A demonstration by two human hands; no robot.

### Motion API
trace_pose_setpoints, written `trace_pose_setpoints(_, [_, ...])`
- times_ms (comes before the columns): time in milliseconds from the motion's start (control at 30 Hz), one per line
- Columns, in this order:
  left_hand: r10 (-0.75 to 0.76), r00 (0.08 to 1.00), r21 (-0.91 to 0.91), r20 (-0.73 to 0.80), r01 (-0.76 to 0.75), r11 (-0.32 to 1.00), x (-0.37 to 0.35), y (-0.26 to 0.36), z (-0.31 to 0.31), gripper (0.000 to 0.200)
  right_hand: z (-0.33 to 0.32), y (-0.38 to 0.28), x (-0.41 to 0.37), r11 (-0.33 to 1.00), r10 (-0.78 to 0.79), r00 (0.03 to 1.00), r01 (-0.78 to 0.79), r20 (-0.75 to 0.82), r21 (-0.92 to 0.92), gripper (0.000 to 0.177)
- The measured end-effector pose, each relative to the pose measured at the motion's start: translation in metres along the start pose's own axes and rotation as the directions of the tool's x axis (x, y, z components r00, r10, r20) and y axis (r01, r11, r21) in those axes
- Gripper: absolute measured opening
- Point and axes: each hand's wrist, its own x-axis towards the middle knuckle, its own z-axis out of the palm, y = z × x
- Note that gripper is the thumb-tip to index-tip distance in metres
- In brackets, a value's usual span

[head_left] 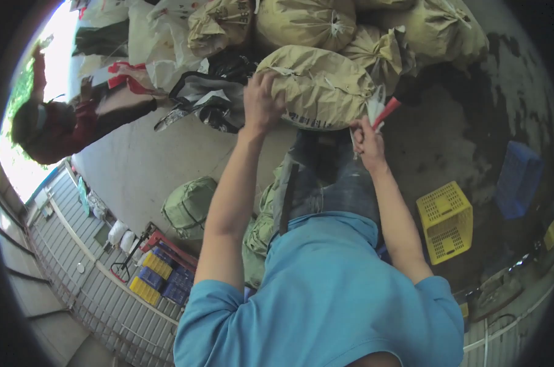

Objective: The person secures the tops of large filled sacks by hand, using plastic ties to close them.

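Observation:
A stuffed tan sack (323,85) with dark printing lies crosswise in front of me, its surface creased. My left hand (263,103) is closed at the sack's left end, fingers curled at its edge. At the opposite end, my right hand (369,145) is closed low beside the sack's gathered corner. A narrow red object (387,112) sticks up from this hand, alongside a whitish plastic tuft (375,105). I cannot tell whether the red object is a tool handle. Black and clear plastic bags (219,101) lie just left of my left hand.
More tied tan sacks (307,21) are piled behind. A yellow crate (446,220) and a blue crate (518,177) stand on the right. Green sacks (188,205) and a red hand truck (179,260) with stacked crates are at left. Another person (63,128) is at far left.

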Motion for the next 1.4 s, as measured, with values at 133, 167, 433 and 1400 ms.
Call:
trace_pose_setpoints(133, [0.059, 0.963, 0.312, 0.263, -0.143, 0.939, 0.064, -0.045, 0.022, 0.05, 0.04, 0.001, 0.016, 0.999, 0.004, 0.997, -0.001, 0.072, -0.046, 0.044])
trace_pose_setpoints(167, [0.042, 0.927, 0.372, 0.372, -0.191, 0.908, 0.076, -0.057, 0.029, 0.048, 0.051, 0.002, 0.02, 0.999, -0.003, 0.997, 0.007, 0.077, -0.052, 0.044])
trace_pose_setpoints(433, [-0.452, 0.807, -0.054, 0.381, 0.507, 0.86, 0.124, -0.103, 0.016, 0.014, 0.132, 0.005, 0.045, 0.974, -0.116, 0.993, 0.121, 0.036, -0.193, 0.028])
trace_pose_setpoints(1400, [-0.36, 0.892, -0.653, 0.275, 0.448, 0.611, 0.059, -0.156, 0.05, 0.021, 0.216, 0.005, 0.162, 0.85, -0.24, 0.963, 0.271, 0.126, -0.452, 0.023])
